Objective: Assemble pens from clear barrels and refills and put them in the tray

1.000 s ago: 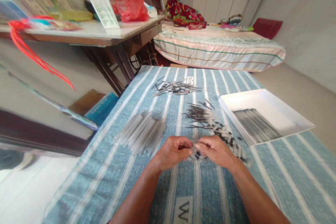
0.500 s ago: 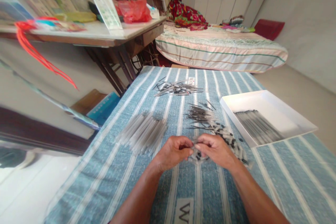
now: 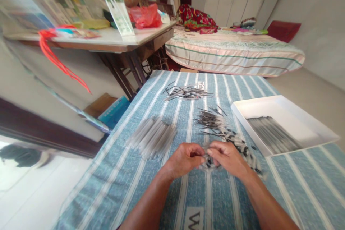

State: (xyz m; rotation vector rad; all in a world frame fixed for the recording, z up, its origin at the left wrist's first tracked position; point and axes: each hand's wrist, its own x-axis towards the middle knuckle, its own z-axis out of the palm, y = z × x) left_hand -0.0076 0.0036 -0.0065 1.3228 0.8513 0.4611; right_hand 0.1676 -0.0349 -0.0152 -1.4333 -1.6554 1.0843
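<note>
My left hand [image 3: 187, 160] and my right hand [image 3: 228, 159] meet fingertip to fingertip over the striped cloth. Both are closed in a pinch, and what lies between the fingers is too small and hidden to make out. Just beneath them lie small clear-and-black pieces [image 3: 209, 163]. More translucent pieces with black ends [image 3: 249, 158] spread beside my right hand. Beyond the hands is a bunch of thin dark rods [image 3: 210, 119], like pen refills. Left of my left hand, translucent tubes [image 3: 153, 136], like pen barrels, lie side by side.
At the right stands a shallow white box [image 3: 307, 125] holding a row of grey pen-like sticks [image 3: 272, 133]. A loose heap of thin dark and pale sticks [image 3: 187, 92] lies farther back on the striped tablecloth [image 3: 129, 190]. A cluttered desk [image 3: 140, 39] and a bed [image 3: 229, 50] stand beyond.
The whole view has shifted, so everything appears farther right and slightly lower. My hands stay together over the small pieces, with little change in their pinch.
</note>
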